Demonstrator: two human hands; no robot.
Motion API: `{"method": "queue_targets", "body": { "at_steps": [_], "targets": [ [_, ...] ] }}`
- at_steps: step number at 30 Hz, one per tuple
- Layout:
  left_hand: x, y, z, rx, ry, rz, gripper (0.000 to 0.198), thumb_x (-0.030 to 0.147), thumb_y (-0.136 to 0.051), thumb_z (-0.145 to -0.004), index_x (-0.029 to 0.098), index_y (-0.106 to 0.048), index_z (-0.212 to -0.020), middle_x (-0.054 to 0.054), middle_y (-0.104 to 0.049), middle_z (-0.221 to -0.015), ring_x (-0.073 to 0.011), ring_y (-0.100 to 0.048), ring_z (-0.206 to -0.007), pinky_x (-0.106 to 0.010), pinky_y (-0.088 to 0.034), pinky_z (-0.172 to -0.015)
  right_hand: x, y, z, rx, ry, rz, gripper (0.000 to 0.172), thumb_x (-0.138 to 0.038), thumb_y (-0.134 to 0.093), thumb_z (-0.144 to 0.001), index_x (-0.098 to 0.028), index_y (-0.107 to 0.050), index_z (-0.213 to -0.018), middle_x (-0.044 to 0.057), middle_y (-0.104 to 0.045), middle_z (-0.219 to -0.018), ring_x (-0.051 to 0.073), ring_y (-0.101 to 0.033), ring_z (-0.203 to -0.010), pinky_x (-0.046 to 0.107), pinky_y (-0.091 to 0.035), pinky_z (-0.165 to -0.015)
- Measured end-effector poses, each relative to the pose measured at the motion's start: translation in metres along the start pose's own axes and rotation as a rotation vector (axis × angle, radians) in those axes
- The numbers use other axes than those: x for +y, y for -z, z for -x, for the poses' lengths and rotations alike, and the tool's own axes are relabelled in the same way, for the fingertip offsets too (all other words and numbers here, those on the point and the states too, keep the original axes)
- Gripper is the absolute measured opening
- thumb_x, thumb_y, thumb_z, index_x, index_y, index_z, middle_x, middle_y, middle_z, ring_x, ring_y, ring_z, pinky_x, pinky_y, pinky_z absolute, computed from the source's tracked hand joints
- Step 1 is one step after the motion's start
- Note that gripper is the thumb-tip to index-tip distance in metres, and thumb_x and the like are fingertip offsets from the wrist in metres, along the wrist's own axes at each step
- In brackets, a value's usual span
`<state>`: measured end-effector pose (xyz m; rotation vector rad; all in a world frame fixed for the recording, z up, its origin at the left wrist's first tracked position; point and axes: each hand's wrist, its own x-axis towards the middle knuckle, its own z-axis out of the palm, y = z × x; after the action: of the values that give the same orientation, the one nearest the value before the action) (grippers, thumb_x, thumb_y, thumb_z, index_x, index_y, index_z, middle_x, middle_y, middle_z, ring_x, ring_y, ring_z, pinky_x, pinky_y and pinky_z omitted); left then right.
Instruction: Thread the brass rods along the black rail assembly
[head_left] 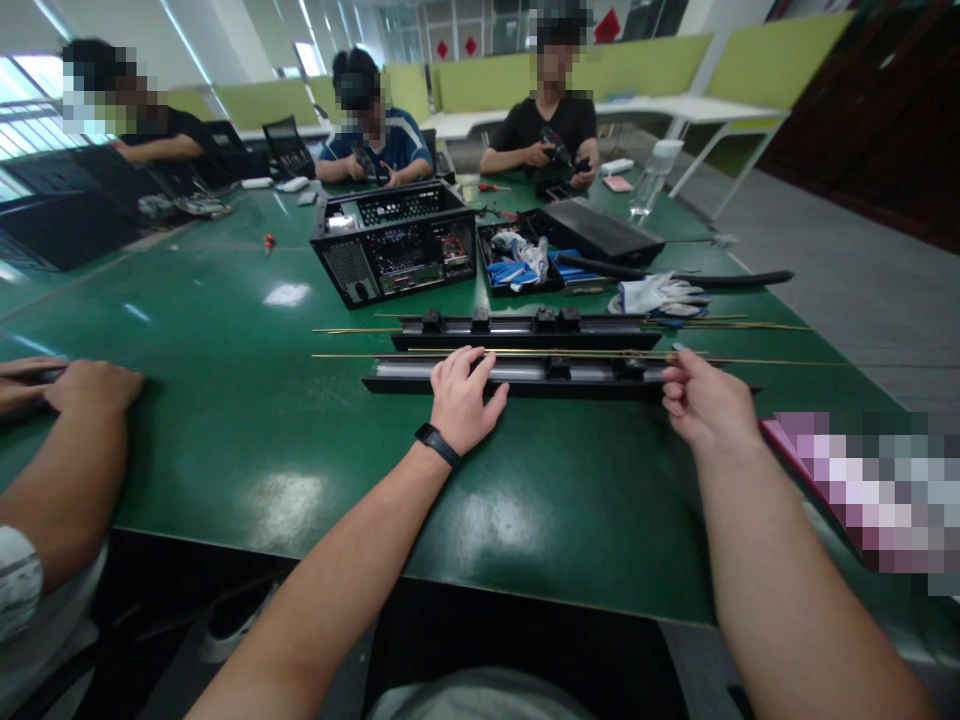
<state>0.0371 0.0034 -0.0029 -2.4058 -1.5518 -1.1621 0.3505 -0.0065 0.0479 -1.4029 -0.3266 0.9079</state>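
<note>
My left hand [463, 400], with a dark band on the wrist, lies with fingers apart over the left part of the nearer black rail [397, 386]. Its fingertips reach the thin brass-coloured rods [352, 356] along the rail's far edge. At the rail's right end my right hand [705, 395] is closed, thumb and fingers drawn together beside the rods; what lies in the pinch is hidden. Small black blocks [558, 368] sit in the nearer rail's grey channel. Just behind, a second black rail [517, 341] lies parallel, with several similar blocks and more rods.
An open black computer case [394, 250] stands beyond the rails. To its right are a tray [525, 285] with gloves, a dark tube [750, 279] and white gloves [660, 296]. Co-workers sit across the green table [225, 420]; another person's hands [94, 385] rest at left.
</note>
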Motion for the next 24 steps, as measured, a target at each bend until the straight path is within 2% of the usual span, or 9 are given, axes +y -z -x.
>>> {"method": "queue_targets", "body": {
  "at_steps": [3,9,12,16,21,24],
  "targets": [
    [-0.001,0.0,0.0,-0.003,0.0,-0.004,0.045,0.036,-0.069,-0.098,0.022,-0.068,-0.141,-0.015,-0.066,-0.146,-0.0345,-0.055,-0.145,-0.052,-0.037,-0.121,-0.001,0.0,0.0,-0.018,-0.012,0.01,0.018,-0.013,-0.065,-0.101,-0.016,-0.063,-0.083,-0.004,-0.056,-0.063,0.003,-0.041,-0.041,0.014,-0.023,-0.031],
    [-0.002,-0.001,0.0,0.016,-0.02,-0.014,0.045,0.036,-0.07,-0.098,0.02,-0.068,-0.14,-0.016,-0.067,-0.145,-0.0339,-0.056,-0.144,-0.051,-0.038,-0.121,-0.002,0.007,-0.009,0.085,0.01,-0.058,0.025,-0.014,-0.06,-0.105,-0.016,-0.06,-0.081,-0.004,-0.054,-0.061,0.004,-0.04,-0.041,0.016,-0.022,-0.031],
    [-0.001,-0.001,0.0,0.012,-0.015,-0.008,0.045,0.036,-0.07,-0.098,0.021,-0.068,-0.14,-0.015,-0.067,-0.145,-0.034,-0.056,-0.144,-0.051,-0.038,-0.121,-0.003,0.003,-0.003,0.022,-0.018,-0.036,0.023,-0.018,-0.062,-0.105,-0.016,-0.062,-0.082,-0.004,-0.055,-0.062,0.004,-0.04,-0.041,0.016,-0.022,-0.03],
    [-0.001,0.0,0.0,0.003,-0.008,-0.011,0.044,0.037,-0.069,-0.098,0.022,-0.069,-0.14,-0.015,-0.068,-0.145,-0.0343,-0.056,-0.144,-0.052,-0.038,-0.12,-0.005,-0.001,0.004,-0.048,-0.038,-0.003,0.02,-0.011,-0.061,-0.103,-0.015,-0.064,-0.083,-0.004,-0.055,-0.062,0.004,-0.04,-0.04,0.015,-0.021,-0.029],
    [-0.001,0.001,0.0,-0.007,-0.002,-0.013,0.045,0.037,-0.069,-0.098,0.023,-0.068,-0.141,-0.015,-0.068,-0.146,-0.0346,-0.055,-0.145,-0.052,-0.037,-0.12,-0.003,0.003,-0.005,0.073,0.012,-0.039,0.024,-0.012,-0.06,-0.103,-0.016,-0.061,-0.08,-0.004,-0.053,-0.062,0.003,-0.04,-0.04,0.015,-0.023,-0.03],
    [0.0,0.0,0.0,-0.009,-0.002,-0.004,0.045,0.037,-0.069,-0.098,0.023,-0.068,-0.141,-0.015,-0.068,-0.146,-0.0351,-0.055,-0.146,-0.053,-0.037,-0.121,-0.002,0.003,-0.005,0.085,0.015,-0.032,0.024,-0.015,-0.06,-0.104,-0.016,-0.061,-0.081,-0.004,-0.054,-0.062,0.004,-0.041,-0.041,0.016,-0.023,-0.03]
  ]
}}
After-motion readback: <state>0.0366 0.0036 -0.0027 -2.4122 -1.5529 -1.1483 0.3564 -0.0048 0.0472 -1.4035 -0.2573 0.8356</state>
